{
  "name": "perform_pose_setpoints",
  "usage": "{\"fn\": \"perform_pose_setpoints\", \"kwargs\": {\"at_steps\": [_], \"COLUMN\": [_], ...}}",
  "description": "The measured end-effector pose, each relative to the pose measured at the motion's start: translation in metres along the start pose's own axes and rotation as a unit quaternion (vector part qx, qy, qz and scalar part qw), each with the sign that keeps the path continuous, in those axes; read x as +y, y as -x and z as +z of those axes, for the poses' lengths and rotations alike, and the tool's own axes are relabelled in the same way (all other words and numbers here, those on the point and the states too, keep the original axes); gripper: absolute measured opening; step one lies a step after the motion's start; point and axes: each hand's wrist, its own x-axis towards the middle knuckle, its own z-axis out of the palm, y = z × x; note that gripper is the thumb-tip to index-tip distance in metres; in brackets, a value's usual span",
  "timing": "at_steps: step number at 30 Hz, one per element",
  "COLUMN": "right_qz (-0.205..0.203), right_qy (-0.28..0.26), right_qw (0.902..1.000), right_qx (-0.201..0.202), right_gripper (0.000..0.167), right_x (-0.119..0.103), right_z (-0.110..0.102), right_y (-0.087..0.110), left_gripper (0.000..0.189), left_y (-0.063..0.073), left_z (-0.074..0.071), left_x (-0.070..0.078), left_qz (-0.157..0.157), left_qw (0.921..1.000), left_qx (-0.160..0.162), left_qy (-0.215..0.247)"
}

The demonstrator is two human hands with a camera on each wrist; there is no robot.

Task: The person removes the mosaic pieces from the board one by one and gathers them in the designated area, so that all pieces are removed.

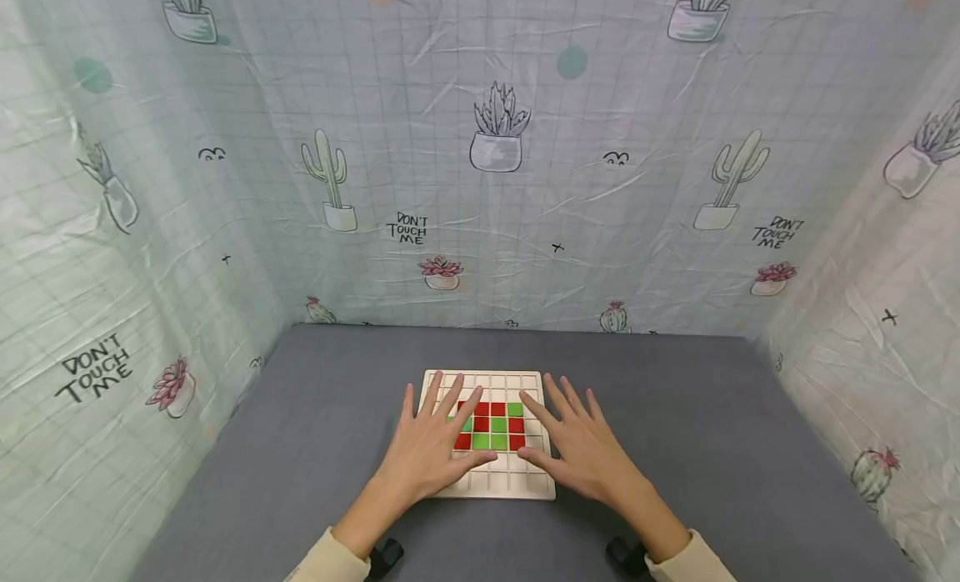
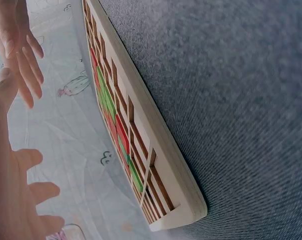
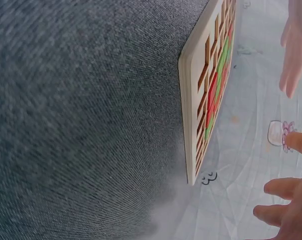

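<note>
A square wooden grid board lies on the grey table, with red tiles and green tiles filling a block of cells in its middle. Above the board's left side my left hand is spread, fingers pointing forward, partly hiding some tiles. My right hand is spread likewise over the right edge. Both wrist views show the hands raised over the board, with a gap beneath them and nothing held. In the left wrist view the board's outer cells are bare grooved squares.
Grey cloth covers the table around the board. A pale printed curtain with cactus drawings stands behind and along both sides. A black strap piece sits at the left wrist, another at the right.
</note>
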Motion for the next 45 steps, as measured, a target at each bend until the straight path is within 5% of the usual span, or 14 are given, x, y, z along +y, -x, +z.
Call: {"fn": "perform_pose_setpoints", "kwargs": {"at_steps": [9, 20, 30, 37, 45], "right_qz": [0.004, -0.009, -0.027, -0.028, -0.030], "right_qy": [0.007, -0.017, -0.035, -0.045, -0.068], "right_qw": [1.0000, 0.9998, 0.9988, 0.9985, 0.9970], "right_qx": [-0.003, -0.007, -0.019, -0.015, -0.024], "right_gripper": [0.080, 0.073, 0.068, 0.067, 0.065], "right_x": [0.001, 0.002, -0.004, -0.008, -0.012], "right_z": [0.001, 0.003, 0.006, 0.008, 0.011], "right_y": [-0.002, -0.006, -0.010, -0.015, -0.019], "left_gripper": [0.096, 0.090, 0.079, 0.067, 0.059], "left_y": [0.000, 0.007, 0.018, 0.019, 0.017], "left_z": [-0.002, 0.002, 0.003, 0.011, 0.022], "left_x": [-0.007, -0.024, -0.046, -0.061, -0.071], "left_qz": [-0.014, -0.065, -0.130, -0.151, -0.168], "left_qw": [0.9998, 0.9929, 0.9640, 0.9269, 0.9054], "left_qx": [0.007, 0.011, 0.041, 0.055, 0.055], "left_qy": [-0.010, 0.099, 0.228, 0.339, 0.386]}}
